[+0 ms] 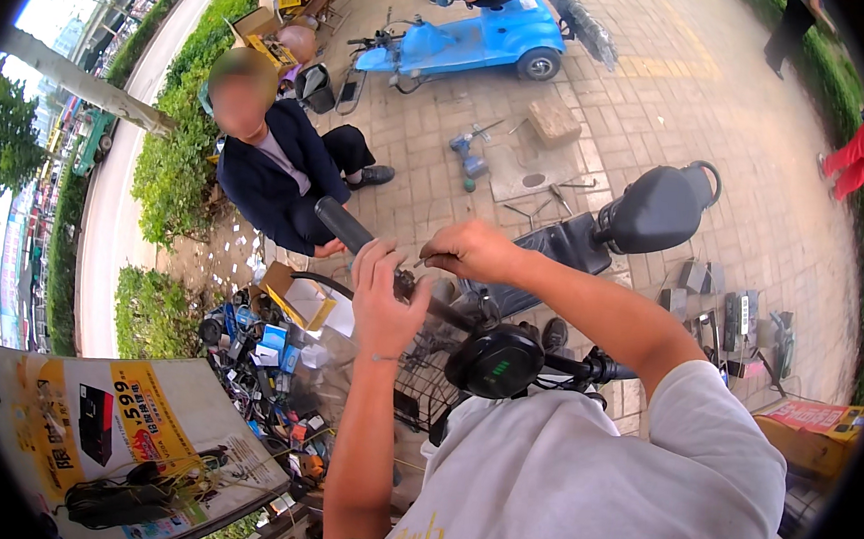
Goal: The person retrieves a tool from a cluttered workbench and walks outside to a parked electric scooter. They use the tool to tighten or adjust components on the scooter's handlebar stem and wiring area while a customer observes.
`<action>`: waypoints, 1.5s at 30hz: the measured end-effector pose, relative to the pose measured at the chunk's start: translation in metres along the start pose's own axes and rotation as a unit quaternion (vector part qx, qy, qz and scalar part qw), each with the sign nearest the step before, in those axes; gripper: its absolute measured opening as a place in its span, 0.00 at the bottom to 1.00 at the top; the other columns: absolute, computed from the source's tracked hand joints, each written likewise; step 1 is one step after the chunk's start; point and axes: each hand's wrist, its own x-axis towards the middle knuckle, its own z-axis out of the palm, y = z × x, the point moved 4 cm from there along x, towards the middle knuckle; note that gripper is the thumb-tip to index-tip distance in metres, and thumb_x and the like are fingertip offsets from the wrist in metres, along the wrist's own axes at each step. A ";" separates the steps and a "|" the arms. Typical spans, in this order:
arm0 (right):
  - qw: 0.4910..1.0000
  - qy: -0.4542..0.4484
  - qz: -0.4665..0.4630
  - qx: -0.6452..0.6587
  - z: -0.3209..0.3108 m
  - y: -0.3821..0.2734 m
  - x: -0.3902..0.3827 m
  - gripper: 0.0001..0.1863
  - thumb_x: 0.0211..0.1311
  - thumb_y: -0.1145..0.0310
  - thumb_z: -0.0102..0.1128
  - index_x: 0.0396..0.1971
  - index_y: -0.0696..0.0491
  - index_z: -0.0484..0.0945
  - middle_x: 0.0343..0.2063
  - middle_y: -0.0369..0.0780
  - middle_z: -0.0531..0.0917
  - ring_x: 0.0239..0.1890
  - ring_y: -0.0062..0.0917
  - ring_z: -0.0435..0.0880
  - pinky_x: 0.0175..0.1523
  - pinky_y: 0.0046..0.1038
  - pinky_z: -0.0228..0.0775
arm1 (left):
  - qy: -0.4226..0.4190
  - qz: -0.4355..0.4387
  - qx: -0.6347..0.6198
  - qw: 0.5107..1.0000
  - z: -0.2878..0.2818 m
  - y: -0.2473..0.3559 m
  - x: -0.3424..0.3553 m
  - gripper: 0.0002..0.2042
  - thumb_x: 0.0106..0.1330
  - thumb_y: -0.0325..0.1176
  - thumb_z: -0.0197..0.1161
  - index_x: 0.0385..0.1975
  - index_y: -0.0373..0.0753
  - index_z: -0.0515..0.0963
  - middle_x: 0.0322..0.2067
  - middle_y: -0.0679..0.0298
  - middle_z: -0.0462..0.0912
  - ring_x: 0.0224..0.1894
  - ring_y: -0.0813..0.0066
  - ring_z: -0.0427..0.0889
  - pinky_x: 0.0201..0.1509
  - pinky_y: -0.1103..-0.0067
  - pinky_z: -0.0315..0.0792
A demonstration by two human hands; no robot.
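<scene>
Our left hand [386,298] curls round the long black rubber handle [342,224] slanting toward upper left; our right hand [466,249] pinches something tiny [419,263] beside it.

Black handlebar grip [343,224] — blue scooter [503,36]

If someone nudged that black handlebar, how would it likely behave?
The handlebar would probably swivel, since it looks mounted on the black-seated scooter. Its straight bar seems stiff, and the dull left end grip probably wouldn't slip.
</scene>
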 end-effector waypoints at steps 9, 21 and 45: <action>0.999 -0.005 -0.040 -0.023 0.012 0.005 -0.001 0.06 0.53 0.72 0.62 0.32 0.54 0.79 0.27 0.41 0.79 0.33 0.39 0.78 0.36 0.35 0.71 | -0.001 0.021 0.030 0.999 0.003 -0.001 -0.001 0.18 0.44 0.24 0.67 0.37 0.36 0.72 0.46 0.56 0.74 0.53 0.54 0.70 0.58 0.64 0.62; 0.988 -0.052 -0.137 -0.048 0.005 0.005 0.013 0.08 0.55 0.66 0.61 0.33 0.52 0.79 0.29 0.38 0.78 0.37 0.35 0.77 0.38 0.36 0.70 | 0.001 0.016 0.031 0.999 0.003 0.000 -0.001 0.18 0.44 0.24 0.67 0.38 0.36 0.73 0.46 0.56 0.73 0.53 0.53 0.70 0.59 0.64 0.62; 0.989 -0.034 0.124 0.080 0.024 0.020 -0.006 0.16 0.65 0.54 0.51 0.36 0.52 0.77 0.30 0.44 0.81 0.35 0.44 0.79 0.38 0.37 0.71 | -0.006 0.002 -0.027 1.000 -0.005 -0.001 -0.002 0.17 0.48 0.26 0.65 0.39 0.35 0.74 0.47 0.54 0.75 0.53 0.54 0.71 0.58 0.65 0.63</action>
